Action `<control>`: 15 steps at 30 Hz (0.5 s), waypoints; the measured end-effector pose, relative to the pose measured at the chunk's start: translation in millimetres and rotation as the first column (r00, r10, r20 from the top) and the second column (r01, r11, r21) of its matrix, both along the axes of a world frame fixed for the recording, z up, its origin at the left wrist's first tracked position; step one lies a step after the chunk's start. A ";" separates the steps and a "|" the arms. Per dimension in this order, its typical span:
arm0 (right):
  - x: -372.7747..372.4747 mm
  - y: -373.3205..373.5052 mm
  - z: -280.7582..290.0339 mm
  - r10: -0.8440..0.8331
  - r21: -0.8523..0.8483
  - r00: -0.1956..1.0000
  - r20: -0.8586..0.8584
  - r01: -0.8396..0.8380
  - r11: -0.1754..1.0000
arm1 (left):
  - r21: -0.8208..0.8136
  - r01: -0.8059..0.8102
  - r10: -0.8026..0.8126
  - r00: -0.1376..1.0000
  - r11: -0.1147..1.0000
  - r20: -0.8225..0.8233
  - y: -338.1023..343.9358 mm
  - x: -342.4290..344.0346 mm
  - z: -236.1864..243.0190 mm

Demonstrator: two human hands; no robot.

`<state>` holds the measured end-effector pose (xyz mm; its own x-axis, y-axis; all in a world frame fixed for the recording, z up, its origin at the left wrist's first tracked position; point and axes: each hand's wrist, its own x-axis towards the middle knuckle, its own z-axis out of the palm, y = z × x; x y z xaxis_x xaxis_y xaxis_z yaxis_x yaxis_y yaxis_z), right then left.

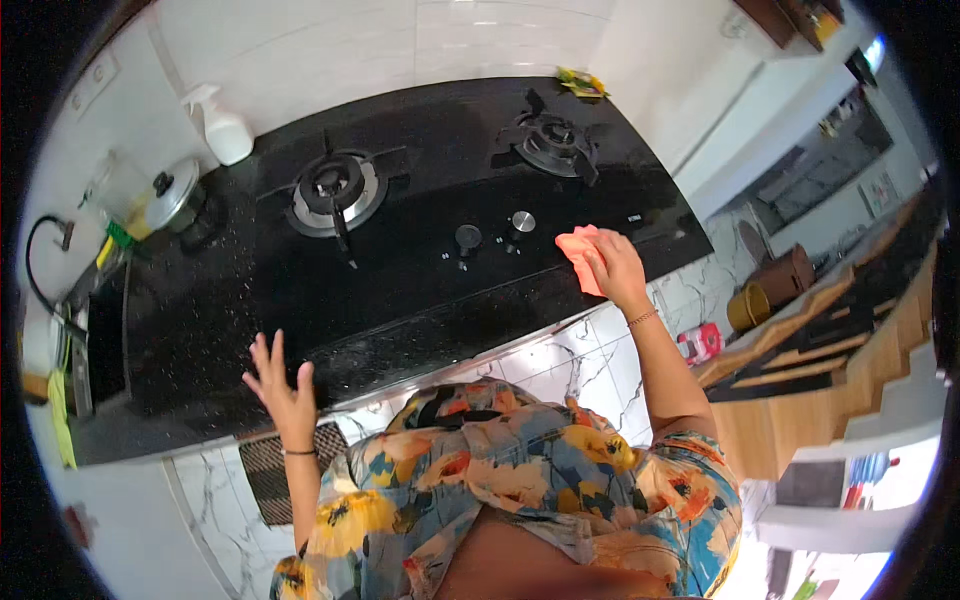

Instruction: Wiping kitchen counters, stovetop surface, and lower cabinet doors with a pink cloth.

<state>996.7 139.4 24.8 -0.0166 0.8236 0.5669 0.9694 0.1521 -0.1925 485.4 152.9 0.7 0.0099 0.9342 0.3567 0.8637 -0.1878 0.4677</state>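
Note:
A pink cloth (pixel 580 258) lies bunched under my right hand (pixel 616 268), whose fingers press it onto the black counter beside the hob's right front edge. My left hand (pixel 283 390) holds nothing; its fingers are spread just above the counter's front edge. Between the hands stretches the glossy black gas hob (pixel 400 245). Two control knobs sit near its front, a dark knob (pixel 467 238) and a silver knob (pixel 522 222), the latter close to the cloth. Pale specks and streaks show on the black counter (pixel 190 330) left of the hob.
Behind the knobs stand a left burner (pixel 333 190) and a right burner (pixel 557 142). A white spray bottle (pixel 226 132), a lidded pot (pixel 178 198) and a sink (pixel 105 335) with a tap (pixel 62 235) are on the left. A yellow packet (pixel 582 82) lies at the back right.

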 end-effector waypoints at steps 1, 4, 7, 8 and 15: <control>7.0 14.4 1.9 0.073 0.072 0.995 0.069 -0.077 0.994 | -0.006 0.011 -0.011 1.000 1.000 0.019 -1.5 20.1 0.7; 22.5 63.9 -2.7 0.245 -0.040 0.969 -0.016 -0.246 0.969 | -0.023 -0.047 0.044 0.992 0.999 -0.121 0.5 54.8 3.3; 16.8 128.9 -4.7 0.462 -0.106 0.877 -0.128 -0.476 0.873 | -0.006 -0.181 0.178 0.972 0.983 -0.155 2.0 53.9 -5.9; 7.4 147.9 -4.3 0.478 -0.128 0.867 -0.142 -0.495 0.859 | 0.028 -0.197 0.199 0.968 0.980 -0.149 1.8 53.9 -7.7; -58.8 219.3 0.8 0.799 -0.181 0.573 -0.181 -0.818 0.546 | 0.001 -0.314 0.310 0.934 0.949 -0.180 2.9 63.4 -0.5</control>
